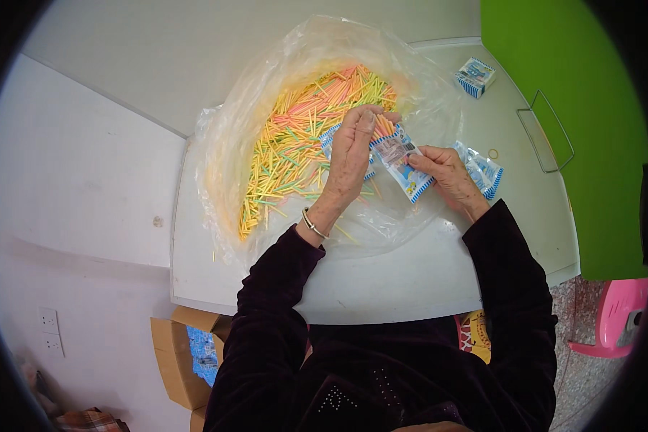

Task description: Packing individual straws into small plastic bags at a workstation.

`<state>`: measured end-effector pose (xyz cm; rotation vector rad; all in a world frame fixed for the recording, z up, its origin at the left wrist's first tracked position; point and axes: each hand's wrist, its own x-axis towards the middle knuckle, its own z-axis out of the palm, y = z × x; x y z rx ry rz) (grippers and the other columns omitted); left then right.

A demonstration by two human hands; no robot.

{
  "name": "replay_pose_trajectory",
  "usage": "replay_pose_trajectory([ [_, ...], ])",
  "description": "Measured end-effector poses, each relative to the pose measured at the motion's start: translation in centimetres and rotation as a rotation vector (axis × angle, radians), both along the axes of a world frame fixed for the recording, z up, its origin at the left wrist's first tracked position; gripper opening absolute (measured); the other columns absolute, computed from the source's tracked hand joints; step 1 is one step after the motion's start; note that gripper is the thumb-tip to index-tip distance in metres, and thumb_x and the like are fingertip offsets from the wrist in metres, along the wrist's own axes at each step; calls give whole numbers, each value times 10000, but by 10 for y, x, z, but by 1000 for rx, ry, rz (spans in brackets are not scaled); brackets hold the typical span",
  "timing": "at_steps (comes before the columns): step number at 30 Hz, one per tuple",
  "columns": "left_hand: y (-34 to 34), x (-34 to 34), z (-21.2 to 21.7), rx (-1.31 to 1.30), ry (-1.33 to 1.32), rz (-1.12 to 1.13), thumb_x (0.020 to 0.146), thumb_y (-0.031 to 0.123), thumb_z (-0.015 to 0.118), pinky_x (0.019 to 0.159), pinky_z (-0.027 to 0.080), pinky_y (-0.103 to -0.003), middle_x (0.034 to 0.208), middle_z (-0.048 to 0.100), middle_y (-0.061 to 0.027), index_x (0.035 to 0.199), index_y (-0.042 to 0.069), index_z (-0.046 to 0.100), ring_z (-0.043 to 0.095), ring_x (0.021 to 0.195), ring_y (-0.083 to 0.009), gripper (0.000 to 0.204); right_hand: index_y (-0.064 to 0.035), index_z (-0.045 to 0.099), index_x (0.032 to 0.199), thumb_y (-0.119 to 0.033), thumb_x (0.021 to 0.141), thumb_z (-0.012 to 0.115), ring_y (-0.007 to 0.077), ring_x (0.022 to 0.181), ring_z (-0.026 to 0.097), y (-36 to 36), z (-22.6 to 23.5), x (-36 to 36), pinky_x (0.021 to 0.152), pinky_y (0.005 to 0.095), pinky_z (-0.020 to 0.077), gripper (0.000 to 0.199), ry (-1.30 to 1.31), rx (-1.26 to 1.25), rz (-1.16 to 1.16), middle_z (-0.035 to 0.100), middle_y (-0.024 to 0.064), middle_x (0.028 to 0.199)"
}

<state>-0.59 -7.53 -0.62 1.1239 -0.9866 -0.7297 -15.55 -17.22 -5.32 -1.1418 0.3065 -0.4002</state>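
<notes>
Nearest us, cardboard box [183, 360] on the floor, left. On the white table [410, 281], our right hand [450, 175] pinches a blue-white sachet [403, 162]; our left hand [349, 155] grips a small bunch of coloured sticks [384, 128], fingers closed, at its far end. Beyond, stick pile [295, 137] in clear plastic bag [252, 122]. Far right, small packet [475, 76].

— What are you holding, there in the upper middle of the frame?

— You're holding a small clear packet [403, 164] with blue-and-white striped edges, tilted, its lower end towards the right. A pinch of orange sticks [384, 127] pokes in at its upper end, just under your fingertips.

— And the rest of the sticks?

— Your loose pile of thin sticks [295, 144], yellow, orange, pink and green, lies spread in a long band inside the open clear plastic bag [245, 137], left of the packet.
</notes>
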Motion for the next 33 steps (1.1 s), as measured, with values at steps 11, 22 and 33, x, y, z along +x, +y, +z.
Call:
replay_pose_trajectory([
  [11, -7, -2, 21, -36, -428, 193, 982, 285, 372, 930, 409, -299, 1154, 593, -160, 1230, -46, 424, 539, 1078, -188, 417, 4, 656, 907, -166, 865, 633, 29, 740, 547, -1, -2, 1, 665, 197, 441, 176, -68, 44, -13, 619, -9, 812],
  [22, -26, 40, 41, -80, -662, 337, 979, 312, 379, 936, 412, -320, 1212, 547, -173, 1167, -51, 497, 538, 1086, -222, 425, 13, 636, 1026, -165, 872, 623, 40, 807, 573, -4, -3, 0, 732, 196, 459, 236, -141, 63, -52, 643, 8, 901],
  [33, -11, 2, 15, 96, -534, -72, 927, 203, 516, 799, 455, -261, 977, 621, -75, 1092, -9, 584, 566, 919, -130, 277, 16, 585, 1130, -190, 907, 574, 55, 855, 583, -6, -7, 1, 762, 215, 474, 304, -204, 178, -108, 637, 23, 967],
])
